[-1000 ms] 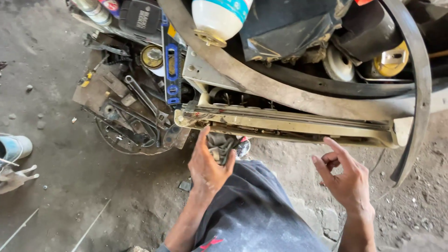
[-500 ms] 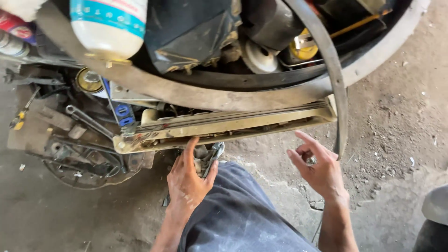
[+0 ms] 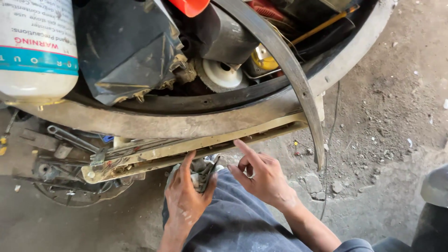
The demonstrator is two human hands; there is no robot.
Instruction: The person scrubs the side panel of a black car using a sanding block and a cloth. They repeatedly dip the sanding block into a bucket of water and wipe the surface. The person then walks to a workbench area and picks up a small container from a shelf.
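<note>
The left hand [image 3: 186,198] grips a small dark metal tool [image 3: 205,173], possibly pliers, just below the long cream-coloured metal rail [image 3: 186,150], one finger resting on its lower edge. The right hand [image 3: 263,175] is empty, forefinger extended to the same rail. No fastener looks loosened; the rail sits in place under the curved grey bumper panel [image 3: 196,122].

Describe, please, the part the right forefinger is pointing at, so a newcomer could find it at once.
Start at the broad curved rim crossing the picture below the heap of parts. Directly under it runs a long, straight, cream-yellow metal rail, sloping up to the right, where the right hand touches it. Unlike the dark curved strip nearby, it is pale and straight.
</note>
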